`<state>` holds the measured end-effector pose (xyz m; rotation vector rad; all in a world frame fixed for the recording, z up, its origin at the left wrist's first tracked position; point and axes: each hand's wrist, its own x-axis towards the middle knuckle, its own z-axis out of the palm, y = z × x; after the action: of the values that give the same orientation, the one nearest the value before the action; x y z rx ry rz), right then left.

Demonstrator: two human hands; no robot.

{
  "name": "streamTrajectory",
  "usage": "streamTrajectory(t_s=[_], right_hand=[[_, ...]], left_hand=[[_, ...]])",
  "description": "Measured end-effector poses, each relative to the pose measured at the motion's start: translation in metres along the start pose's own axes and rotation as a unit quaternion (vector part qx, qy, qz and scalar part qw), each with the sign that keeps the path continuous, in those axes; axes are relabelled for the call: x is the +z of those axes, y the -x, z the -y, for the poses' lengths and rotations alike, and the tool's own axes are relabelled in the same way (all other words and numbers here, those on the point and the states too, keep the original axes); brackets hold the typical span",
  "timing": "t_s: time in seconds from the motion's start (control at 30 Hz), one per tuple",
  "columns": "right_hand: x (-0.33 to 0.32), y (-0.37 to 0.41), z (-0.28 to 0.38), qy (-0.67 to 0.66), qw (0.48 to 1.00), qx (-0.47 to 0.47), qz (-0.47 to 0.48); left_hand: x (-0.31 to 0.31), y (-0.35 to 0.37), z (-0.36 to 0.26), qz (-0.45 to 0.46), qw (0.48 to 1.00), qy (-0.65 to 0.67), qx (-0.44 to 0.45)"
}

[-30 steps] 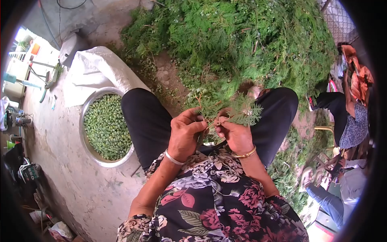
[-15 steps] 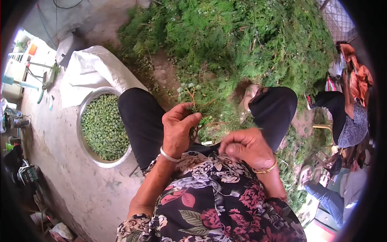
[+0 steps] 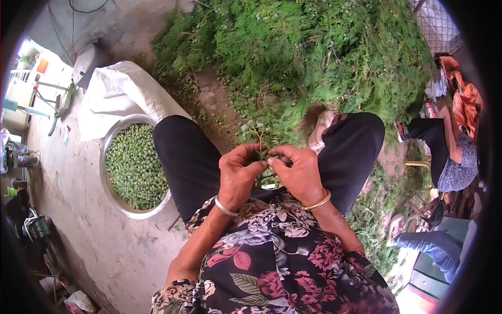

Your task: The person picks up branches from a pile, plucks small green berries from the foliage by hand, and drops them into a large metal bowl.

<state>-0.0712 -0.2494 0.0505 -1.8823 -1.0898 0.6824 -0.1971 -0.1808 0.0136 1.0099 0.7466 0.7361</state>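
Observation:
In front of my lap, my left hand (image 3: 239, 177) is closed in a pinch on a small conifer sprig (image 3: 260, 136), whose orange-brown forked stem sticks up above the fingers. My right hand (image 3: 299, 171) meets it from the right, thumb and fingertips pinched at the sprig's lower green part. The fingertips of both hands nearly touch and hide the exact grip. To the left of my knee stands a round metal basin (image 3: 106, 180) holding many small green cones (image 3: 135, 165).
A large heap of green conifer branches (image 3: 314, 57) lies ahead. A white sack (image 3: 117, 91) rests behind the basin. On the right sit other people, one in a patterned top (image 3: 461, 167), another in jeans (image 3: 431, 248). Tools and bags line the left wall.
My right hand has moved left and up to the sprig, its fingers closing there. My left hand has shifted slightly right and down with the sprig.

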Motion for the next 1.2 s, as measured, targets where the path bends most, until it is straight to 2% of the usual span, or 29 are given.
streamTrajectory(t_s=[0.1, 0.17, 0.23, 0.33, 0.37, 0.43, 0.57, 0.63, 0.67, 0.73, 0.9, 0.97, 1.07, 1.13, 1.17, 1.2], right_hand=[[0.001, 0.003, -0.004, 0.037, 0.998, -0.055, -0.001], [0.003, 0.005, -0.009, 0.059, 0.994, -0.091, -0.006], [0.007, 0.008, -0.010, 0.107, 0.983, -0.140, -0.049], [0.010, 0.006, -0.017, 0.119, 0.973, -0.193, -0.052], [0.009, 0.006, -0.016, 0.117, 0.973, -0.193, -0.052], [0.008, 0.007, -0.013, 0.073, 0.989, -0.121, -0.034], [0.006, 0.008, -0.012, 0.055, 0.995, -0.078, -0.006], [0.009, 0.010, -0.017, 0.057, 0.989, -0.126, -0.046], [0.010, 0.010, -0.017, 0.057, 0.989, -0.126, -0.047], [0.012, 0.011, -0.017, 0.097, 0.976, -0.187, -0.052], [0.015, 0.011, -0.019, 0.095, 0.973, -0.198, -0.071], [0.017, 0.012, -0.020, 0.081, 0.970, -0.213, -0.090], [0.017, 0.014, -0.022, 0.048, 0.981, -0.165, -0.088], [0.013, 0.013, -0.023, -0.136, 0.988, 0.004, -0.072], [0.007, 0.007, -0.018, -0.214, 0.971, 0.045, -0.096], [-0.004, 0.002, -0.011, -0.342, 0.927, 0.115, -0.106]], left_hand=[[-0.002, 0.002, -0.006, 0.017, 0.999, -0.002, -0.027], [-0.004, 0.002, -0.007, 0.025, 0.997, 0.041, -0.064], [-0.002, 0.003, -0.009, 0.015, 0.998, 0.017, -0.054], [-0.003, 0.003, -0.005, 0.006, 0.999, -0.025, -0.037], [-0.004, 0.003, -0.004, 0.007, 0.999, -0.042, -0.029], [-0.004, 0.003, -0.004, 0.002, 0.999, -0.046, -0.029], [-0.001, 0.003, -0.006, -0.005, 0.999, -0.041, -0.034], [-0.001, 0.002, -0.004, -0.007, 0.999, -0.031, -0.041], [-0.002, 0.002, -0.003, -0.011, 0.999, -0.021, -0.049], [-0.004, 0.000, 0.002, -0.011, 0.999, 0.006, -0.053], [0.000, 0.001, 0.000, -0.009, 0.997, 0.052, -0.063], [0.003, 0.002, 0.001, -0.019, 0.999, 0.013, -0.027], [0.007, 0.003, -0.009, -0.018, 0.998, -0.053, -0.005], [0.004, 0.004, -0.008, -0.015, 0.997, -0.069, -0.001], [0.002, 0.004, -0.007, -0.011, 0.996, -0.086, 0.004], [-0.001, 0.004, -0.005, -0.011, 0.996, -0.086, 0.003]])
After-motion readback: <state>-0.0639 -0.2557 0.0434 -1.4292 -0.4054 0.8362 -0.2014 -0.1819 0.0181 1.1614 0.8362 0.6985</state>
